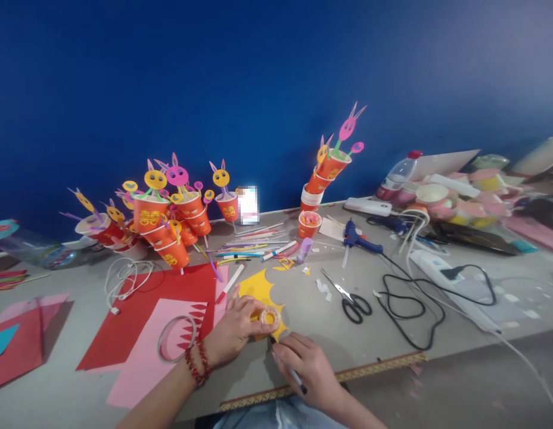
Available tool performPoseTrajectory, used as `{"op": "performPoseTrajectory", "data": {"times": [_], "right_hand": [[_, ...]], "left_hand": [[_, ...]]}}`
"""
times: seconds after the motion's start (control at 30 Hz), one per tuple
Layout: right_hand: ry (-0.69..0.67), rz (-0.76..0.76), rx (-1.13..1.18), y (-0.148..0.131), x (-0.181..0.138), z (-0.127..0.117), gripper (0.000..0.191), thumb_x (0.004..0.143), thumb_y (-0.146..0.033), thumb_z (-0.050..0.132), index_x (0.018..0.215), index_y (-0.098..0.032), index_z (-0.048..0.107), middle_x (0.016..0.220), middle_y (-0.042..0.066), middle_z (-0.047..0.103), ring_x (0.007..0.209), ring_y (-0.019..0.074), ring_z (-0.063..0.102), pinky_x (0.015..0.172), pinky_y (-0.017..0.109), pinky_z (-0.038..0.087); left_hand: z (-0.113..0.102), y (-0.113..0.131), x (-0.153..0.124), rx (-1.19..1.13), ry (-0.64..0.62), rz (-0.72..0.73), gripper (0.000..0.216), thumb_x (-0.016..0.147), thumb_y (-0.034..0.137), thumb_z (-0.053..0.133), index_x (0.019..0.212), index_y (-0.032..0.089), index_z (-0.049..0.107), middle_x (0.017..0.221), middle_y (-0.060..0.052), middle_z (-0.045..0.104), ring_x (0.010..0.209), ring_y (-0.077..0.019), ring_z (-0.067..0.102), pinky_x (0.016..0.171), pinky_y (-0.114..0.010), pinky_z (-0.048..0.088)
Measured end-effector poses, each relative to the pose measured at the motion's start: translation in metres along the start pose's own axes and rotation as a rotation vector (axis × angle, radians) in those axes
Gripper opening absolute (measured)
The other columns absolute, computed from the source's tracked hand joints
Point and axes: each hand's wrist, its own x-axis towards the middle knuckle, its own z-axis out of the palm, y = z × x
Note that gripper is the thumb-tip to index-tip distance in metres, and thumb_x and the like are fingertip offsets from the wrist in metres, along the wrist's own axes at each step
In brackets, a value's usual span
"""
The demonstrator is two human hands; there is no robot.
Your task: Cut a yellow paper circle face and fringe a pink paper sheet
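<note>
My left hand (238,328) presses a small tape roll (270,316) down on a yellow paper sheet (258,289) lying on the table; its fingers curl round the roll. A red bead bracelet sits on that wrist. My right hand (305,363) is closed on a black-tipped pen (297,378), its tip beside the roll on the yellow paper.
Red (137,316) and pink (146,351) paper sheets and a clear tape ring (176,338) lie left. Orange paper cups with bunny-ear faces (169,208) stand at the back. Scissors (352,301), a blue glue gun (357,238), black cable (406,310), markers and straws (254,247) lie around.
</note>
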Motion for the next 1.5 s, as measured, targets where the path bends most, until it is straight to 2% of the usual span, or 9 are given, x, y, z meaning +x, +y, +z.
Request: {"op": "performPoseTrajectory", "data": {"times": [0.2, 0.37, 0.47, 0.6, 0.73, 1.0, 1.17, 1.33, 1.5], "right_hand": [[0.109, 0.045, 0.091, 0.003, -0.008, -0.016, 0.02, 0.093, -0.009, 0.046, 0.101, -0.022, 0.06, 0.082, 0.007, 0.069, 0.072, 0.0197, 0.062, 0.065, 0.029, 0.05], [0.235, 0.136, 0.131, 0.013, -0.005, -0.022, 0.031, 0.097, -0.011, 0.043, 0.121, -0.023, 0.057, 0.084, 0.007, 0.07, 0.073, 0.0201, 0.063, 0.066, 0.03, 0.052], [0.123, 0.162, 0.068, 0.019, 0.007, -0.02, 0.038, 0.097, -0.01, 0.04, 0.127, -0.024, 0.056, 0.088, 0.008, 0.072, 0.081, 0.0228, 0.065, 0.071, 0.032, 0.054], [-0.054, 0.075, 0.012, 0.026, 0.023, -0.015, 0.05, 0.084, -0.002, 0.045, 0.128, -0.022, 0.056, 0.115, 0.011, 0.07, 0.103, 0.0258, 0.062, 0.091, 0.041, 0.052], [-0.141, 0.073, -0.014, 0.031, 0.028, -0.012, 0.063, 0.071, 0.003, 0.046, 0.13, -0.019, 0.052, 0.119, 0.011, 0.069, 0.105, 0.026, 0.06, 0.093, 0.042, 0.051], [-0.196, 0.081, -0.037, 0.039, 0.03, -0.015, 0.06, 0.071, 0.006, 0.049, 0.125, -0.02, 0.055, 0.113, 0.011, 0.068, 0.109, 0.0273, 0.059, 0.092, 0.041, 0.05], [-0.226, 0.097, -0.043, 0.036, 0.035, -0.018, 0.061, 0.074, 0.008, 0.048, 0.128, -0.019, 0.053, 0.105, 0.01, 0.068, 0.104, 0.0267, 0.058, 0.088, 0.038, 0.052], [-0.22, 0.088, -0.024, 0.036, 0.036, -0.017, 0.066, 0.071, 0.009, 0.045, 0.13, -0.02, 0.051, 0.115, 0.01, 0.066, 0.106, 0.027, 0.057, 0.091, 0.041, 0.051], [-0.209, 0.138, 0.02, 0.037, 0.032, -0.015, 0.059, 0.077, 0.005, 0.044, 0.13, -0.02, 0.051, 0.115, 0.011, 0.067, 0.111, 0.0271, 0.057, 0.094, 0.042, 0.051]], "left_hand": [[-0.001, 0.001, -0.001, 0.014, 0.011, 0.002, 0.064, 0.09, 0.008, 0.057, 0.133, 0.054, 0.05, 0.12, 0.001, 0.059, 0.115, -0.0203, 0.051, 0.116, -0.061, 0.011], [-0.003, 0.006, 0.0, 0.032, 0.017, -0.002, 0.058, 0.094, 0.01, 0.054, 0.133, 0.054, 0.05, 0.122, 0.002, 0.06, 0.115, -0.0194, 0.051, 0.115, -0.062, 0.009], [-0.007, 0.009, 0.001, 0.066, 0.024, 0.008, 0.054, 0.095, 0.015, 0.056, 0.134, 0.052, 0.049, 0.123, 0.001, 0.06, 0.115, -0.0196, 0.051, 0.115, -0.061, 0.01], [-0.008, 0.012, -0.001, 0.119, 0.019, 0.019, 0.047, 0.097, 0.022, 0.056, 0.134, 0.05, 0.05, 0.127, 0.0, 0.058, 0.117, -0.0209, 0.05, 0.116, -0.06, 0.011], [-0.006, 0.013, -0.005, 0.153, 0.024, 0.023, 0.049, 0.097, 0.02, 0.054, 0.138, 0.047, 0.048, 0.131, -0.001, 0.057, 0.12, -0.0213, 0.048, 0.116, -0.06, 0.01], [0.001, 0.022, -0.015, 0.188, 0.028, -0.025, 0.06, 0.097, 0.012, 0.046, 0.148, 0.043, 0.034, 0.143, -0.003, 0.05, 0.13, -0.0256, 0.041, 0.115, -0.061, 0.009], [0.005, 0.052, -0.022, 0.129, 0.067, -0.185, 0.058, 0.095, 0.011, 0.042, 0.151, 0.028, 0.033, 0.149, -0.007, 0.045, 0.12, -0.0267, 0.046, 0.111, -0.053, 0.025], [0.008, 0.086, -0.018, 0.084, -0.012, -0.323, 0.059, 0.096, 0.026, 0.049, 0.152, 0.019, 0.031, 0.148, -0.012, 0.046, 0.103, -0.027, 0.051, 0.09, -0.042, 0.043], [0.015, 0.096, -0.014, 0.117, -0.067, -0.306, 0.064, 0.097, 0.046, 0.046, 0.15, 0.012, 0.033, 0.15, -0.014, 0.043, 0.118, -0.0285, 0.046, 0.103, -0.043, 0.034]]}}
